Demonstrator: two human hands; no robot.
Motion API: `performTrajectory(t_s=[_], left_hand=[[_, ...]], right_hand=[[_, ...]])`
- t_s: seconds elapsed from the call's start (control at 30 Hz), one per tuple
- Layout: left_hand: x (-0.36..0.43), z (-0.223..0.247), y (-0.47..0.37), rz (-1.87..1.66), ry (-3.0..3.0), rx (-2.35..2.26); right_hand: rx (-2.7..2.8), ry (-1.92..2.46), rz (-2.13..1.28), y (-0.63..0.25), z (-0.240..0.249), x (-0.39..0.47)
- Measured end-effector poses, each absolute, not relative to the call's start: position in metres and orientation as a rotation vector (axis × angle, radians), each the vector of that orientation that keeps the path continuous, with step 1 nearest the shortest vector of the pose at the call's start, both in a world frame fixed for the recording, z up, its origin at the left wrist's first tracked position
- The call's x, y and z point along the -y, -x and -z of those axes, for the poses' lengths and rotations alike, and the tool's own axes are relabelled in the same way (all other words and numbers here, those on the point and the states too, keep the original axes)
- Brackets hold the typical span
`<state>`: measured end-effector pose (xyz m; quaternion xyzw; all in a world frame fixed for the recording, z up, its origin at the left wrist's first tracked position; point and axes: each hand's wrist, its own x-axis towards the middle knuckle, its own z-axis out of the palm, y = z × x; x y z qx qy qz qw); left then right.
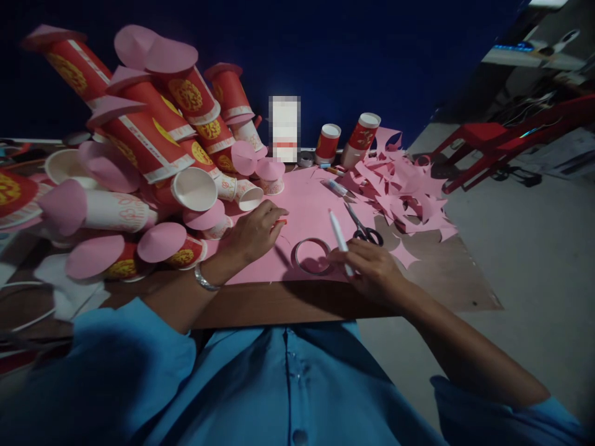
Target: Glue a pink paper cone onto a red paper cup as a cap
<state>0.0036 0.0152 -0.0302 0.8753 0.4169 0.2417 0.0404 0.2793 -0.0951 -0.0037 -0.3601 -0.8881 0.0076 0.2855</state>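
Note:
A pink paper sheet [307,198] lies on the wooden table [279,303]. Above its left part, my left hand [260,232] holds a small red-orange object, likely a pen cap [281,221], between curled fingers. My right hand [372,266] grips a white marker [338,230], its reddish tip pointing up and away from me. Between the hands a round ring [312,256] rests on the sheet, close to the fingers of my right hand. Black-handled scissors [365,229] lie just beyond my right hand, partly on the sheet.
Red and white paper cups with pink cones [160,241] are piled at left. Pink paper scraps [404,186] heap at right. Two upright cups [328,144], a pen [337,187] and a blurred white rectangle [284,127] are at the back. A red stool [478,139] stands beyond the table.

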Motion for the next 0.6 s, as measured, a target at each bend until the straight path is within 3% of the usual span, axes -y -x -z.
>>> performTrajectory(t_s=[0.6], left_hand=[[-0.015,0.030,-0.004,-0.707,-2.642,-1.231]], right_hand=[[2.415,0.930,-0.047,-0.287,0.029,0.109]])
